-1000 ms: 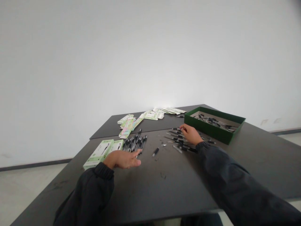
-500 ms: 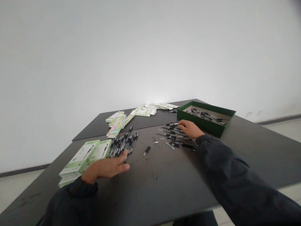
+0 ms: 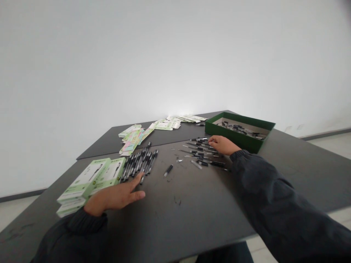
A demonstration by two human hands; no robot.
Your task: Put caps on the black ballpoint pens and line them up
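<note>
Fingers point(image 3: 213, 141) of the right hand point(image 3: 224, 145) curl down close together at the edge of the loose pens point(image 3: 201, 148); whether they pinch one, I cannot tell from here. The left hand point(image 3: 116, 197) lies low with its thumb well apart from the forefinger, whose tip is at the near end of a bundle of pens point(image 3: 140, 163), touching or nearly so (it seems to grip nothing). That bundle lies roughly side by side, just beside the stacked cartons point(image 3: 85, 180). The loose pens fan out near the green box point(image 3: 229, 136), which has more pens jumbled inside. One short black piece point(image 3: 168, 170) lies between the two groups on the dark table point(image 3: 170, 219).

To my eye, the step in hand is picking among the loose pens. Lifting one calls for a narrow pinch on a single barrel, clear of its neighbours (they lie crowded), while the left hand keeps the bundle in line.
</note>
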